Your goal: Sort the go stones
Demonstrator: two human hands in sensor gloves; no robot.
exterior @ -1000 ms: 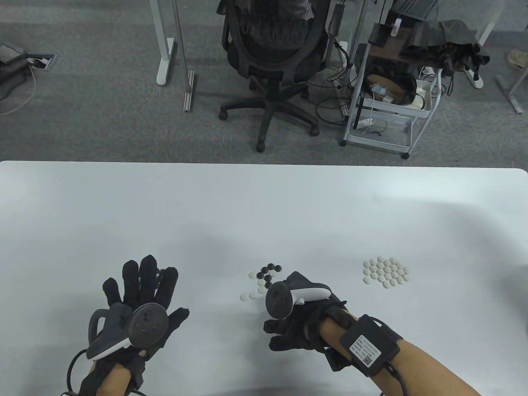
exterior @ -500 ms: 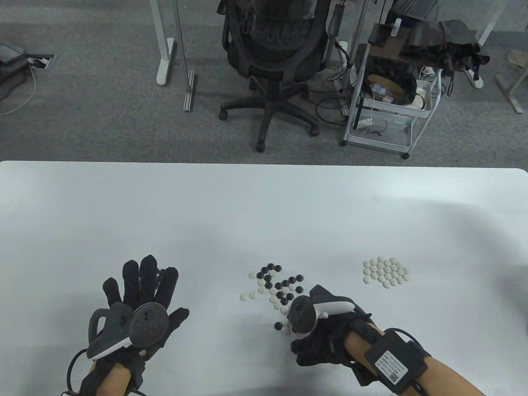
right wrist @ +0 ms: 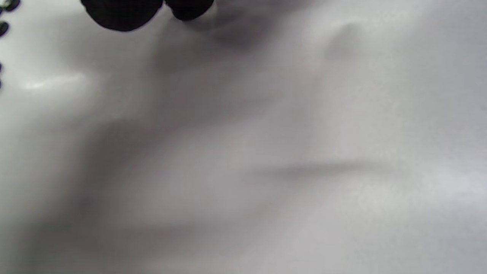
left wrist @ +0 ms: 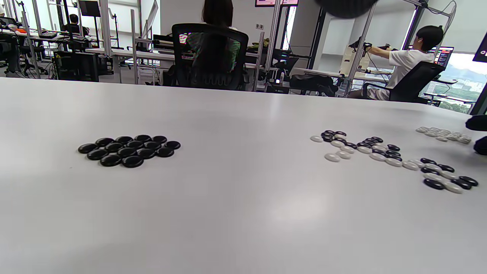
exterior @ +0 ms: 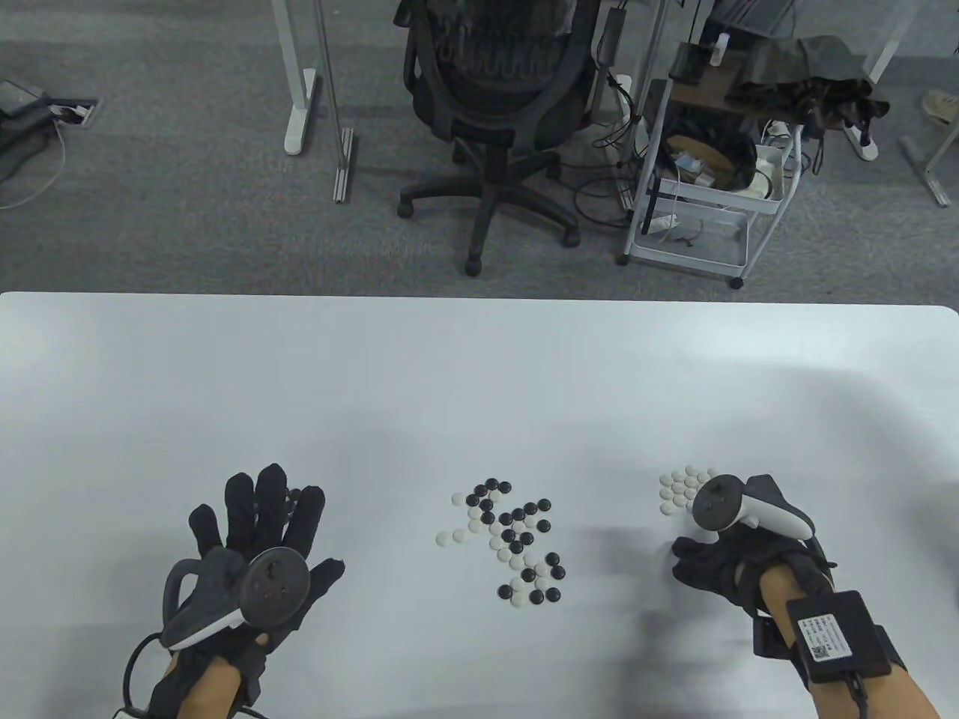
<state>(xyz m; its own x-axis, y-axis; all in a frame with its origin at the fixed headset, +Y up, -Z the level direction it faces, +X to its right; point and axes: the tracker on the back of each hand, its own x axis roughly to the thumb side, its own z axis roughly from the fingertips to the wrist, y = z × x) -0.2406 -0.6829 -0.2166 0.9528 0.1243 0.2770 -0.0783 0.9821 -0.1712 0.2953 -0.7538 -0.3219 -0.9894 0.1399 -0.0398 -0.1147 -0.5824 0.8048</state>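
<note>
A mixed heap of black and white Go stones [exterior: 513, 535] lies at the table's middle, seen also in the left wrist view [left wrist: 384, 156]. A pile of black stones [left wrist: 129, 150] sits at the left, mostly hidden under my left hand [exterior: 258, 517] in the table view. That hand has straight, spread fingers and holds nothing. A pile of white stones [exterior: 678, 490] lies at the right, partly covered by my right hand's tracker. My right hand [exterior: 700, 562] is just in front of that pile with fingers curled under. Two fingertips [right wrist: 121, 15] show; no stone is visible between them.
The white table [exterior: 479, 374] stretches far behind the stones. An office chair [exterior: 494, 97] and a wire cart [exterior: 712, 187] stand on the floor beyond its far edge. People sit at desks in the background of the left wrist view.
My right hand has moved from the mixed heap rightward to the white pile, uncovering the heap. The left hand has stayed in place.
</note>
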